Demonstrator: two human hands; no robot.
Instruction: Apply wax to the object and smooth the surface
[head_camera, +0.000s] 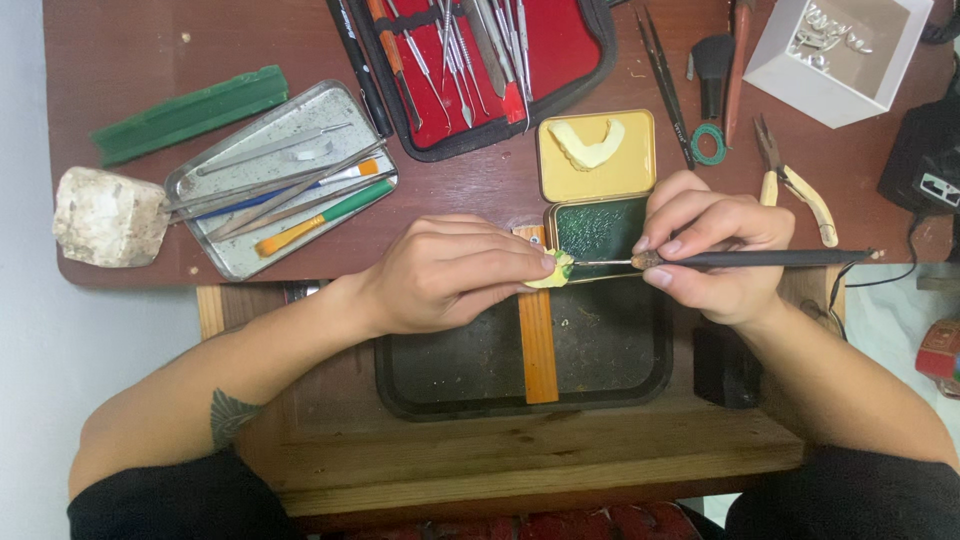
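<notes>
Yellow wax piece (552, 272) pinched in left hand (450, 275), right hand (715, 255) pressing dark tool (760, 258) tip

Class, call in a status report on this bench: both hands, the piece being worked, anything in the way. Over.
Left hand pinching small pale yellow piece. Right hand gripping dark wired tool, tip at the piece. Open yellow tin close behind; nothing between them.

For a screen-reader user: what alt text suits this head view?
The left hand holds a small yellow piece while the right hand touches a thin dark tool to it, above a black tray on a cluttered workbench.
</notes>
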